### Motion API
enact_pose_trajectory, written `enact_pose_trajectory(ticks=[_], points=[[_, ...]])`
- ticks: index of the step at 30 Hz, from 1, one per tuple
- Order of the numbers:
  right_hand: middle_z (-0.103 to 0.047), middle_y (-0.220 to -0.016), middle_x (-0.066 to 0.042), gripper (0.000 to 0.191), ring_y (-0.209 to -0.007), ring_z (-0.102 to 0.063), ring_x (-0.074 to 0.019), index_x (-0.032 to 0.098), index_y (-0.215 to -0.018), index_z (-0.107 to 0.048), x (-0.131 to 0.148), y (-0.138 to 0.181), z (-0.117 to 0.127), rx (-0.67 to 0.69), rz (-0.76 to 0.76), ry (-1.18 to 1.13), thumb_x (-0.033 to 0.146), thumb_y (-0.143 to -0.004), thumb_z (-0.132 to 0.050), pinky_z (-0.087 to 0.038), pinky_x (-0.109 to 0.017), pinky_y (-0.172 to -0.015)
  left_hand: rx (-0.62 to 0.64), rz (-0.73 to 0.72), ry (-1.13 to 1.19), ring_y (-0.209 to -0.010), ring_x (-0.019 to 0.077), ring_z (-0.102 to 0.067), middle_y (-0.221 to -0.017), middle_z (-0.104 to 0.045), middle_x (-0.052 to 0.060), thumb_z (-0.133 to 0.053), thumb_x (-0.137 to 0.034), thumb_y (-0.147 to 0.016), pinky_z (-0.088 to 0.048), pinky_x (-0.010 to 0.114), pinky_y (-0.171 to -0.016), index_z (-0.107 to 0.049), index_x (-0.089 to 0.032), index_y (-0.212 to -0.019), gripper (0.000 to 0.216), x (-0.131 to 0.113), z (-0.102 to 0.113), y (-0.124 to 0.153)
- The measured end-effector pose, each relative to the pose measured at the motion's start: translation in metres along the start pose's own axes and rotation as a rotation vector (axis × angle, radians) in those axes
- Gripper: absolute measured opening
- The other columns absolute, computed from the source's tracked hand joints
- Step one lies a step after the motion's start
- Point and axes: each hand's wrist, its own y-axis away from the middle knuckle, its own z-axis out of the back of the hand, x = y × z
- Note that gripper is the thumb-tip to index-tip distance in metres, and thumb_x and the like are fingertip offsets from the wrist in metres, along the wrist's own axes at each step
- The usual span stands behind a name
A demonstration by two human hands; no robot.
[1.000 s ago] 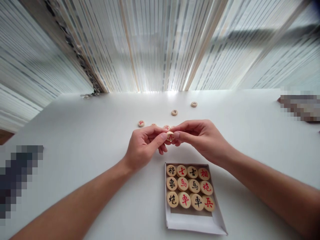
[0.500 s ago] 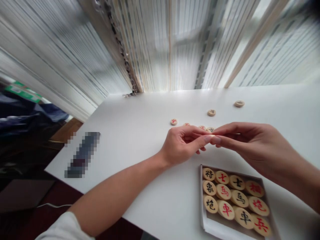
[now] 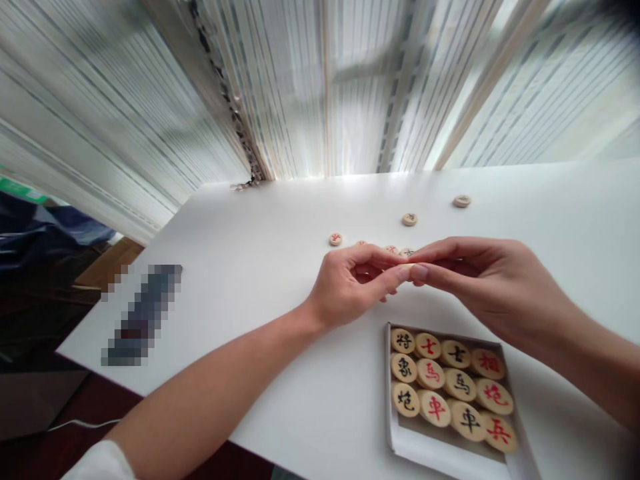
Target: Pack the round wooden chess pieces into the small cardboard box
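Observation:
My left hand (image 3: pixel 353 280) and my right hand (image 3: pixel 467 270) meet over the table, fingertips pinched together around one Chinese chess piece (image 3: pixel 409 267). Only a sliver of its pale wooden edge shows; its face is hidden by the fingers. Just behind the fingertips lie several more pieces, partly covered by my hands, among them a red-marked piece (image 3: pixel 391 250) and a black-marked piece (image 3: pixel 407 253). Below my right hand sits an open shallow box (image 3: pixel 425 453) with rows of round wooden pieces in red and black characters, such as a red piece (image 3: pixel 435 407).
Loose pieces lie farther back: a red one (image 3: pixel 335 239), a black one (image 3: pixel 409 219) and another (image 3: pixel 462 201) at the right. A pixelated dark object (image 3: pixel 145 313) rests on the left of the white table (image 3: pixel 250 253). Blinds (image 3: pixel 300 87) hang along the back edge.
The whole scene has shifted slightly left and up in the picture as the camera turned. Both hands keep the same pinch on the piece, and the box looks unchanged.

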Motion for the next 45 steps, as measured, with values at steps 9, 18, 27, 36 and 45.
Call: enact_pose_trajectory(ticks=[9, 18, 27, 36, 45], points=[[-0.085, -0.087, -0.005, 0.023, -0.082, -0.078, -0.0184, 0.023, -0.089, -0.089, 0.01, -0.004, -0.005, 0.12, 0.022, -0.215, 0.034, -0.074, -0.102, -0.065, -0.03, -0.079, 0.001, -0.054, -0.03, -0.059, 0.0115, -0.071, -0.076, -0.082, 0.007, -0.089, -0.023, -0.086, -0.061, 0.02, -0.054, -0.087, -0.013, -0.09, 0.01, -0.009, 0.002, -0.003], [-0.084, -0.088, -0.004, 0.01, -0.083, -0.075, -0.0146, 0.023, -0.089, -0.088, 0.007, -0.005, -0.003, 0.176, -0.01, -0.3, 0.029, -0.085, -0.094, -0.06, -0.027, -0.08, 0.069, -0.048, 0.043, -0.058, 0.0111, -0.071, -0.079, -0.084, 0.008, -0.089, -0.027, -0.089, -0.061, 0.02, -0.054, -0.088, -0.016, -0.089, 0.011, -0.01, 0.007, -0.006], [-0.085, -0.092, -0.007, 0.017, -0.078, -0.074, -0.015, 0.023, -0.094, -0.09, 0.009, -0.005, -0.004, 0.162, -0.073, -0.346, 0.034, -0.083, -0.096, -0.062, -0.03, -0.076, 0.085, 0.035, 0.14, -0.057, 0.0134, -0.073, -0.077, -0.084, 0.008, -0.088, -0.029, -0.09, -0.062, 0.022, -0.052, -0.085, -0.014, -0.091, 0.016, -0.004, 0.01, -0.005], [-0.083, -0.083, -0.004, 0.023, -0.073, -0.073, -0.0117, 0.024, -0.105, -0.09, 0.01, -0.007, -0.004, 0.195, -0.086, -0.384, 0.031, -0.084, -0.095, -0.06, -0.023, -0.07, 0.065, 0.092, 0.166, -0.059, 0.0159, -0.075, -0.075, -0.082, 0.005, -0.091, -0.031, -0.086, -0.063, 0.023, -0.054, -0.077, -0.014, -0.106, 0.029, -0.01, 0.007, -0.003], [-0.083, -0.086, -0.005, 0.026, -0.077, -0.071, -0.0144, 0.025, -0.108, -0.089, 0.011, -0.006, -0.002, 0.205, -0.107, -0.35, 0.03, -0.083, -0.095, -0.06, -0.028, -0.073, 0.058, 0.079, 0.107, -0.06, 0.0169, -0.076, -0.074, -0.081, 0.004, -0.091, -0.031, -0.086, -0.064, 0.025, -0.057, -0.078, -0.016, -0.107, 0.03, -0.008, 0.007, -0.005]])
